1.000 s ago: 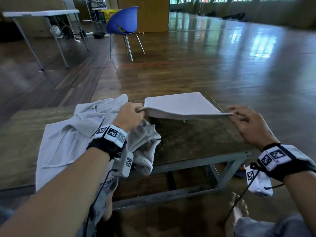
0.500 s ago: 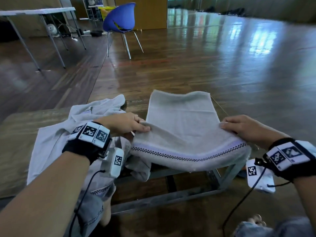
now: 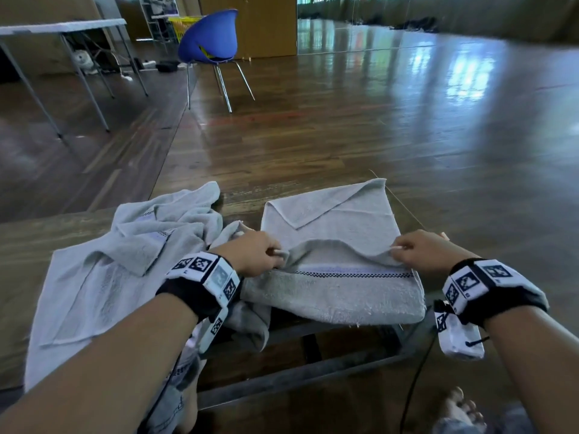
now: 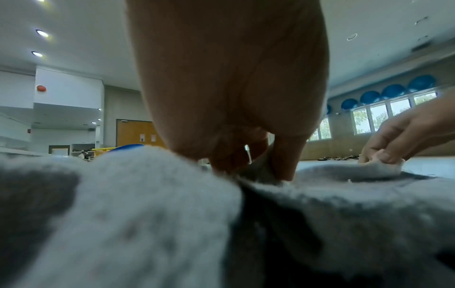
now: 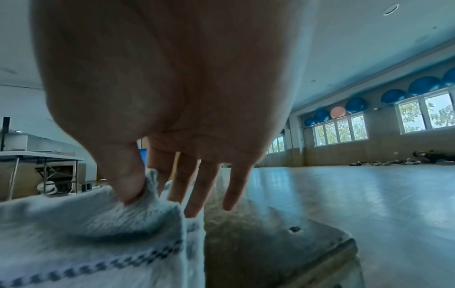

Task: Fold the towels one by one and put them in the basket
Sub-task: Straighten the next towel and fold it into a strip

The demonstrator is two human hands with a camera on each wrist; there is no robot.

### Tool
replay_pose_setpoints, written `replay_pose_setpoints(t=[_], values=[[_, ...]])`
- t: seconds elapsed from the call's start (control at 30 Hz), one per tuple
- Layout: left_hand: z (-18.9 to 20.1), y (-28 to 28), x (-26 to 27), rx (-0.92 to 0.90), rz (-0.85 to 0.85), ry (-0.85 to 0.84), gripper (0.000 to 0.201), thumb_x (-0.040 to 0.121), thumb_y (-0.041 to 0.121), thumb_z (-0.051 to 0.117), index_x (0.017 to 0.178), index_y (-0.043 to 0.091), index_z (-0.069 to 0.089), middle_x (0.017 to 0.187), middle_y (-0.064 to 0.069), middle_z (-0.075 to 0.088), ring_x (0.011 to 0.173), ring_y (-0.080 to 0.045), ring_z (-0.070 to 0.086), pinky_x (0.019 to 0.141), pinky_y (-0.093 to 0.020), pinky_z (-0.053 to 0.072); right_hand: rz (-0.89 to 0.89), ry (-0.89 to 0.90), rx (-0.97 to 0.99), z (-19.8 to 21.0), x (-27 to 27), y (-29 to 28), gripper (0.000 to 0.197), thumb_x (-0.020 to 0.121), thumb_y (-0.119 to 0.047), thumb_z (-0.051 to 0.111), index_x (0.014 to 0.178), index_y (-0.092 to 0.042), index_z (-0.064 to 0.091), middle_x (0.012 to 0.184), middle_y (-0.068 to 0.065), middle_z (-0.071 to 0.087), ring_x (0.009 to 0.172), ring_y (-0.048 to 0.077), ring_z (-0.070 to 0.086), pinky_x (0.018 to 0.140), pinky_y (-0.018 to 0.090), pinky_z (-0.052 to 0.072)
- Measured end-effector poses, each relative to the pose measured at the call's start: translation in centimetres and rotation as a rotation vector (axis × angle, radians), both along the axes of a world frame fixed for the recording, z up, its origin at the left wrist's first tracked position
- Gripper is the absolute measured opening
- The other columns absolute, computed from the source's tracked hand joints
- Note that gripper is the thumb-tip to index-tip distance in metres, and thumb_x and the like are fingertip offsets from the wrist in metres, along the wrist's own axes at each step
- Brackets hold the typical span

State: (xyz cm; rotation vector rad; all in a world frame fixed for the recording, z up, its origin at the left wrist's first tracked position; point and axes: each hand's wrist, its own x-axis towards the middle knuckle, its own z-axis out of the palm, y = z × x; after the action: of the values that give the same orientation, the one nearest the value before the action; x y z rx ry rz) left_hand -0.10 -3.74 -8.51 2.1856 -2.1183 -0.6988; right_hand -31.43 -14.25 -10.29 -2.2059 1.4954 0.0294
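At 6 o'clock on the counter point(image 3: 28, 245), your left hand point(image 3: 250, 256) and right hand point(image 3: 429, 250) each pinch a corner of the grey towel's point(image 3: 329, 296) upper layer, which lies half folded with its near edge overhanging. Risk, as judged: the turned-over far corner at 12 o'clock will be trapped as a crease, and the overhang could drag it off. Loose towels point(image 3: 125, 255) crowd 9 o'clock and may snag; no basket is identifiable.

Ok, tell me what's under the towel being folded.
The folded towel lies on a worn wooden table, bare beside it; its near edge overhangs the metal frame. Both hands pinch its upper layer, showing more towel beneath. The tabletop directly underneath is covered.
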Motion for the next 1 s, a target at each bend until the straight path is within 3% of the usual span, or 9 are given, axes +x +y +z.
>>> replay_pose_setpoints(t=[0.13,0.23,0.3,0.4,0.47,0.57,0.73,0.87,1.0], values=[[1.2,0.1,-0.3,0.091,-0.046,0.034,0.027,0.084,0.025,0.061,0.060,0.017,0.052,0.062,0.001,0.053,0.063,-0.017,0.045,0.065,-0.029,0.038,-0.116,-0.053,0.038,1.6,-0.3,-0.1,0.036,0.090,-0.026,0.052,0.058,-0.010,0.054,0.073,0.008,0.064,0.077,0.027,0.062,0.077,0.037,0.050],[1.4,0.2,-0.5,0.026,-0.026,0.143,0.034,0.085,0.023,0.061,0.055,0.018,0.045,0.052,0.002,0.045,0.050,-0.015,0.038,0.056,-0.030,0.035,-0.200,-0.088,-0.098,2.1,-0.1,0.3,0.034,0.087,-0.036,0.048,0.061,-0.018,0.059,0.076,0.007,0.062,0.083,0.032,0.062,0.094,0.050,0.049],[1.0,-0.1,-0.7,-0.104,-0.007,0.136,0.034,0.087,0.022,0.059,0.058,0.010,0.048,0.055,-0.004,0.050,0.050,-0.019,0.041,0.056,-0.033,0.040,-0.248,-0.142,-0.179,2.2,0.3,0.7,0.025,0.085,-0.039,0.047,0.067,-0.029,0.062,0.082,0.008,0.063,0.086,0.034,0.060,0.096,0.054,0.047],[-0.3,-1.0,-0.8,-0.180,-0.040,0.069,0.030,0.093,0.022,0.056,0.077,-0.001,0.067,0.095,-0.011,0.071,0.084,-0.026,0.063,0.082,-0.039,0.052,-0.282,-0.175,-0.224,1.9,0.9,0.8,0.021,0.083,-0.038,0.048,0.069,-0.033,0.064,0.091,0.009,0.065,0.086,0.033,0.061,0.089,0.048,0.051],[-1.2,-1.4,-0.8,-0.151,-0.094,0.009,0.028,0.097,0.025,0.054,0.098,0.006,0.075,0.131,-0.004,0.061,0.115,-0.021,0.057,0.101,-0.033,0.042,-0.297,-0.152,-0.242,1.4,1.0,0.7,0.021,0.082,-0.038,0.048,0.072,-0.031,0.066,0.095,0.007,0.065,0.083,0.030,0.061,0.079,0.039,0.051],[-2.0,-2.1,-1.0,-0.119,-0.128,0.044,0.027,0.099,0.028,0.055,0.106,0.015,0.077,0.153,0.002,0.041,0.134,-0.019,0.044,0.110,-0.035,0.035,-0.334,-0.150,-0.240,1.1,1.2,0.4,0.022,0.080,-0.037,0.047,0.073,-0.030,0.067,0.094,0.006,0.064,0.077,0.028,0.061,0.072,0.035,0.047],[-2.9,-3.4,-1.2,-0.078,-0.168,0.020,0.029,0.099,0.031,0.054,0.115,0.017,0.074,0.149,0.010,0.046,0.128,-0.015,0.049,0.108,-0.034,0.039,-0.283,-0.128,-0.155,0.8,1.5,0.1,0.024,0.081,-0.033,0.048,0.070,-0.026,0.067,0.094,0.007,0.066,0.080,0.026,0.062,0.078,0.042,0.055],[-3.1,-3.6,-1.2,-0.106,-0.170,-0.027,0.031,0.098,0.030,0.052,0.103,0.010,0.075,0.126,0.003,0.061,0.108,-0.018,0.060,0.099,-0.040,0.048,-0.279,-0.125,-0.131,0.5,1.2,-0.4,0.025,0.084,-0.032,0.050,0.069,-0.021,0.067,0.092,0.008,0.066,0.082,0.028,0.063,0.082,0.044,0.055],[-1.5,-3.3,-1.1,-0.226,-0.125,0.053,0.028,0.097,0.025,0.053,0.097,0.011,0.078,0.117,0.002,0.069,0.096,-0.015,0.063,0.091,-0.035,0.052,-0.279,-0.118,-0.140,0.1,0.8,-0.7,0.025,0.086,-0.031,0.051,0.071,-0.021,0.067,0.093,0.009,0.065,0.082,0.027,0.063,0.077,0.041,0.053]])
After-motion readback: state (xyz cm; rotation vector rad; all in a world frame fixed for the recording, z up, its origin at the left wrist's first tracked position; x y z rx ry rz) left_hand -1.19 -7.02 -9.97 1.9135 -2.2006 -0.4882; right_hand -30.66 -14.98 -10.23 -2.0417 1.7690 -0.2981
